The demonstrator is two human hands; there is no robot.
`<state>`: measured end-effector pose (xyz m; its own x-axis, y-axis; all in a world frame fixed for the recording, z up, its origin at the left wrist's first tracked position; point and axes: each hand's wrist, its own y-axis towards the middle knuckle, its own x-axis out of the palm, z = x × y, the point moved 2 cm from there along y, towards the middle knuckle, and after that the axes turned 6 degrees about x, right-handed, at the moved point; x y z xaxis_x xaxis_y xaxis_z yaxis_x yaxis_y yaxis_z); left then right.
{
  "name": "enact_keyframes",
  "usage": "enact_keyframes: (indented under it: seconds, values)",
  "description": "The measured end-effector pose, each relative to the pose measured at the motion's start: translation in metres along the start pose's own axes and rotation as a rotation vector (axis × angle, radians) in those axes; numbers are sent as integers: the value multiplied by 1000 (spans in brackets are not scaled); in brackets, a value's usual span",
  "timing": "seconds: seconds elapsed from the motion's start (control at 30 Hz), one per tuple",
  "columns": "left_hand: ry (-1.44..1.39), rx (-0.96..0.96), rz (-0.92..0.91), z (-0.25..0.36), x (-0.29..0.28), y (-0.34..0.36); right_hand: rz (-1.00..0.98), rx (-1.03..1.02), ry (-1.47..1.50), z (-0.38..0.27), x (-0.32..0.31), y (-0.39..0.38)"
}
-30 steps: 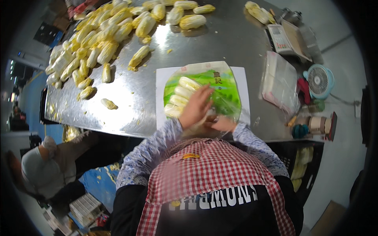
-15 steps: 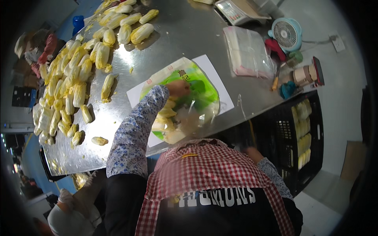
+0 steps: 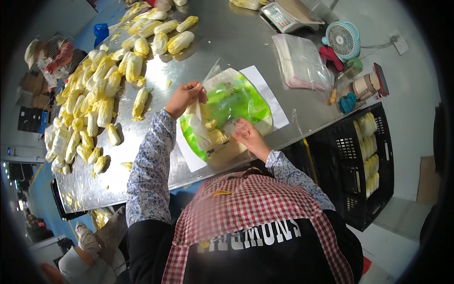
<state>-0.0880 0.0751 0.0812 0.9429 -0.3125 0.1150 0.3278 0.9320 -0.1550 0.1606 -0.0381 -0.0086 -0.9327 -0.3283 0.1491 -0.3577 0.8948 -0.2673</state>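
Note:
A clear plastic bag with a green print (image 3: pixel 227 111) lies on a white sheet (image 3: pixel 265 90) on the steel table (image 3: pixel 227 42), with small yellow cabbages inside it. My left hand (image 3: pixel 185 97) pinches the bag's upper left edge and lifts it. My right hand (image 3: pixel 249 137) holds the bag's lower edge near the table's front. Many loose yellow baby cabbages (image 3: pixel 99 94) are heaped on the table to the left.
A stack of clear bags (image 3: pixel 300 64), a scale (image 3: pixel 283 14) and a small teal fan (image 3: pixel 343 39) stand at the right. A black crate (image 3: pixel 364 156) with packed cabbages sits beside the table. Another person (image 3: pixel 80 251) crouches at the lower left.
My head has turned, shifting the view. My left hand rose from inside the bag to its upper edge, and my right hand came into sight on the bag's lower edge.

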Motion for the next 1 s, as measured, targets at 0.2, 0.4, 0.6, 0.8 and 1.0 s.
enact_keyframes:
  seconds: [0.2,0.4,0.6,0.8,1.0]
  values:
    - [-115,131,252,24,-19,-47,-6,-172,-23,-51,27,19]
    - [-196,398,428,18,-28,-62,241,-547,-234,-132,0,57]
    - [-283,262,468,-76,13,-117,61,-503,-524,-95,-31,34]
    - [39,138,281,-108,39,-187,-66,-511,-755,-76,-7,-22]
    - [638,247,78,-101,44,-214,-77,-167,-699,-25,-47,-56]
